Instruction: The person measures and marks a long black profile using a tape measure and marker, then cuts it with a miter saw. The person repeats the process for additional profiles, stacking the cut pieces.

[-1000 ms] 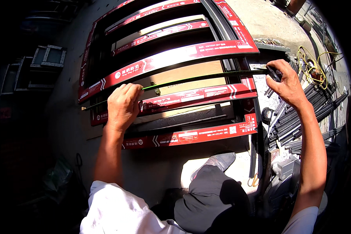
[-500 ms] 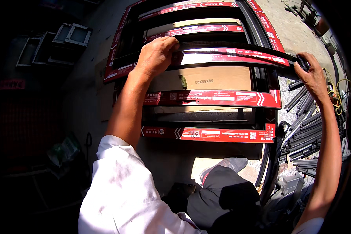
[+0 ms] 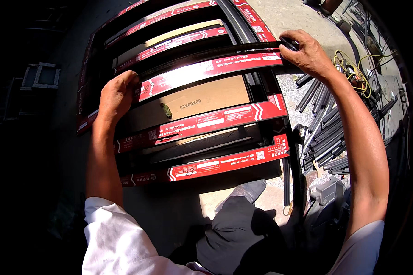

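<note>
A long thin black strip (image 3: 206, 54) runs across a dark metal frame, along the upper edge of a bar wrapped in red protective film (image 3: 206, 71). My left hand (image 3: 117, 94) presses on the strip's left end, fingers curled over the wrapped bar. My right hand (image 3: 307, 52) pinches the strip's right end at the frame's right upright. Several more red-filmed bars (image 3: 215, 120) cross the frame above and below. A brown cardboard sheet (image 3: 192, 101) lies under the frame, visible between the bars.
A pile of dark metal profiles (image 3: 328, 133) lies on the ground to the right, with yellow cable and small tools (image 3: 353, 73) beyond. My dark trouser knee and grey shoe (image 3: 248, 192) are just below the frame. A small framed piece (image 3: 39, 75) lies in shadow at left.
Both hands have carried the black strip from a lower bar up to a higher red-filmed bar. The view has shifted with my head.
</note>
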The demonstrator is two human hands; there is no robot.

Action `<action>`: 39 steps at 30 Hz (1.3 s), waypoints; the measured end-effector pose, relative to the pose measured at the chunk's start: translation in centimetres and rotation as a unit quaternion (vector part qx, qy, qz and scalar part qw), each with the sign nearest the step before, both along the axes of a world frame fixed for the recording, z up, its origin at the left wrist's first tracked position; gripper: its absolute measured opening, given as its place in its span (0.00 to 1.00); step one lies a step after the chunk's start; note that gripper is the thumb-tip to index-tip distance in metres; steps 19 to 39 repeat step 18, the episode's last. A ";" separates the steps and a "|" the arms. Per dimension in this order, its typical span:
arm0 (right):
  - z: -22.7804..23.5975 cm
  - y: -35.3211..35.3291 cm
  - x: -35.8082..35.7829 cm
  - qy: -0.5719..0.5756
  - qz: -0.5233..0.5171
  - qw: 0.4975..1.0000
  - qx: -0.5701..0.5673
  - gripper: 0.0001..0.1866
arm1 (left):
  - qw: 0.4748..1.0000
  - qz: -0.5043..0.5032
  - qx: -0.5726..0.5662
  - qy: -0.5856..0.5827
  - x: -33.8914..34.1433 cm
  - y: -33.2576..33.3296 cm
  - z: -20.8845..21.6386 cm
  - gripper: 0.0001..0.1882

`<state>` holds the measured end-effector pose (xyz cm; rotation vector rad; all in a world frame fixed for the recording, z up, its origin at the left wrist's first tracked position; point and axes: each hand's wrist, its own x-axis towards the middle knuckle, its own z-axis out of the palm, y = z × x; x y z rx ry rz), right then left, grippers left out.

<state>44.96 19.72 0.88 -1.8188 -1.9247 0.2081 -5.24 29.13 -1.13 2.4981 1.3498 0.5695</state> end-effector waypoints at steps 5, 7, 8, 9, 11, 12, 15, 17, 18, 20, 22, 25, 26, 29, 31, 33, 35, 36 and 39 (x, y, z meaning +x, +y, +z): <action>0.1 0.4 1.0 -0.009 -0.008 1.000 0.018 0.24 | 1.000 -0.003 0.001 0.002 1.1 0.0 0.5 0.03; 0.0 0.7 1.3 -0.019 -0.007 1.000 0.016 0.24 | 1.000 0.007 -0.024 0.005 1.1 0.0 0.7 0.03; -0.2 0.9 1.5 -0.026 -0.009 1.000 0.014 0.24 | 1.000 0.004 -0.018 0.006 0.9 0.0 0.7 0.03; -0.3 1.1 1.7 -0.034 -0.011 0.999 0.013 0.24 | 1.000 0.006 -0.022 0.002 0.9 0.1 0.5 0.03; -0.5 1.2 2.1 -0.031 -0.025 0.999 -0.007 0.25 | 0.999 0.011 -0.030 -0.004 1.0 0.1 0.4 0.04; -0.5 1.3 2.3 -0.028 -0.033 0.999 -0.024 0.24 | 0.999 0.013 -0.032 -0.003 1.1 0.0 0.5 0.04; -0.2 1.2 3.0 -0.023 -0.043 0.998 -0.044 0.24 | 0.999 0.000 -0.033 -0.021 0.9 0.2 0.0 0.03; -0.2 0.9 3.2 -0.014 -0.040 0.998 -0.043 0.24 | 0.999 0.005 -0.041 -0.021 0.8 0.4 -0.1 0.03; -0.3 0.8 3.2 -0.006 -0.037 0.998 -0.041 0.24 | 0.999 0.010 -0.043 -0.020 0.8 0.4 -0.1 0.03; -0.3 0.8 3.2 -0.006 -0.037 0.998 -0.041 0.24 | 0.999 0.010 -0.043 -0.020 0.8 0.4 -0.1 0.03; -0.3 0.8 3.2 -0.006 -0.037 0.998 -0.041 0.24 | 0.999 0.010 -0.043 -0.020 0.8 0.4 -0.1 0.03; -0.3 0.8 3.2 -0.006 -0.037 0.998 -0.041 0.24 | 0.999 0.010 -0.043 -0.020 0.8 0.4 -0.1 0.03; -0.3 0.8 3.2 -0.006 -0.037 0.998 -0.041 0.24 | 0.999 0.010 -0.043 -0.020 0.8 0.4 -0.1 0.03; -0.3 0.8 3.2 -0.006 -0.037 0.998 -0.041 0.24 | 0.999 0.010 -0.043 -0.020 0.8 0.4 -0.1 0.03; -0.3 0.8 3.2 -0.006 -0.037 0.998 -0.041 0.24 | 0.999 0.010 -0.043 -0.020 0.8 0.4 -0.1 0.03; -0.3 0.8 3.2 -0.006 -0.037 0.998 -0.041 0.24 | 0.999 0.010 -0.043 -0.020 0.8 0.4 -0.1 0.03; -0.3 0.8 3.2 -0.006 -0.037 0.998 -0.041 0.24 | 0.999 0.010 -0.043 -0.020 0.8 0.4 -0.1 0.03; -0.3 0.8 3.2 -0.006 -0.037 0.998 -0.041 0.24 | 0.999 0.010 -0.043 -0.020 0.8 0.4 -0.1 0.03; -0.3 0.8 3.2 -0.006 -0.037 0.998 -0.041 0.24 | 0.999 0.010 -0.043 -0.020 0.8 0.4 -0.1 0.03</action>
